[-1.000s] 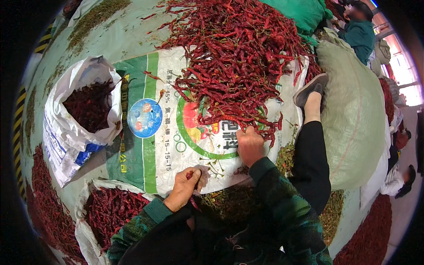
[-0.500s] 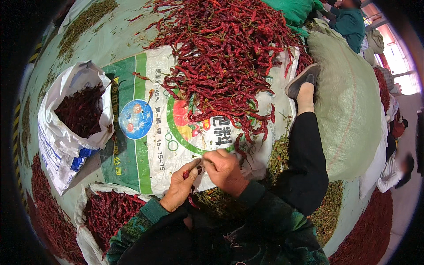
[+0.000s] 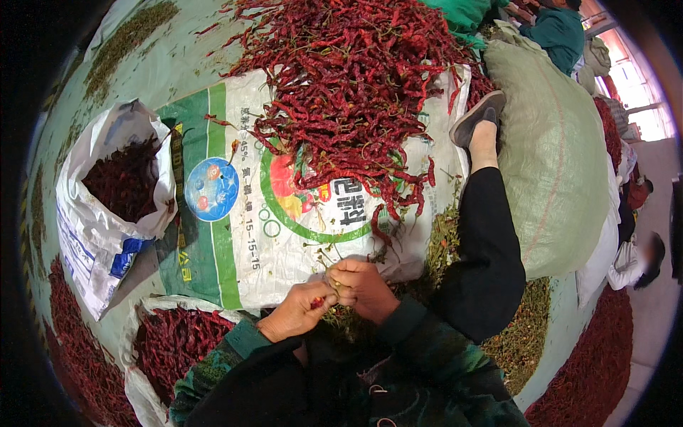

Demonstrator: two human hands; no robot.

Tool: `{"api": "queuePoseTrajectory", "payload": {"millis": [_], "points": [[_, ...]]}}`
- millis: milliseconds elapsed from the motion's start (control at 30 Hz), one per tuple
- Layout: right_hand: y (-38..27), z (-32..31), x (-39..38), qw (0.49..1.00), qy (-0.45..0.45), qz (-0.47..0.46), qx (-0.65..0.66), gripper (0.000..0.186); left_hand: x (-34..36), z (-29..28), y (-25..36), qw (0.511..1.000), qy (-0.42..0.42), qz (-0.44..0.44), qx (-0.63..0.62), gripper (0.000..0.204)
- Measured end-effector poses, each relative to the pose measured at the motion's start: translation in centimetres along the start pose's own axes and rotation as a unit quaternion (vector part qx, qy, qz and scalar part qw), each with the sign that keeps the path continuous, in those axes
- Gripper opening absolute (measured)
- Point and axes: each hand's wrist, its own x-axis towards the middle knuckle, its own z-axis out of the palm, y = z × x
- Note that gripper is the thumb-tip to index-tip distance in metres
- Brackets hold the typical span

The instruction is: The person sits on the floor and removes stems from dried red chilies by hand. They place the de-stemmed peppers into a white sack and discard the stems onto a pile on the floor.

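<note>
My two hands meet low in the middle, over the near edge of a flattened white and green woven sack [image 3: 245,192]. My left hand [image 3: 297,310] is closed around a red chili pepper [image 3: 316,303], of which only a small bit shows. Its fingertips touch my right hand [image 3: 361,288], which is pinched on a few thin pale chili stems [image 3: 324,256] that poke up past its fingers. Beyond the hands, a large heap of dried red chilies [image 3: 356,85] spreads over the sack, several with stems on.
At left stands an opened white bag [image 3: 78,242] with dark red chilies; a second open sack [image 3: 135,356] of chilies sits nearer. My leg [image 3: 491,249] stretches along the right, beside a bulging pale green sack [image 3: 555,156]. Loose stems [image 3: 526,327] lie near it. Other people work at far right.
My hands have come together, my left moving right and a little down. The chili that hung below my left hand is now mostly hidden, and pale stems stick out at my right fingers.
</note>
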Motion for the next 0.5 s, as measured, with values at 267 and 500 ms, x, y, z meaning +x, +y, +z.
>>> {"api": "queuePoseTrajectory", "payload": {"millis": [267, 500], "points": [[-1.6, -7.9, 0.1, 0.586, 0.321, -0.265, -0.696, 0.019, 0.0, 0.1, 0.9, 0.976, -0.023, -0.171, -0.131, 0.020], [0.1, -7.6, 0.8, 0.651, 0.160, -0.299, -0.679, 0.015, 0.6, -0.9, 1.4, 0.996, 0.084, -0.027, 0.032, 0.020]]}}
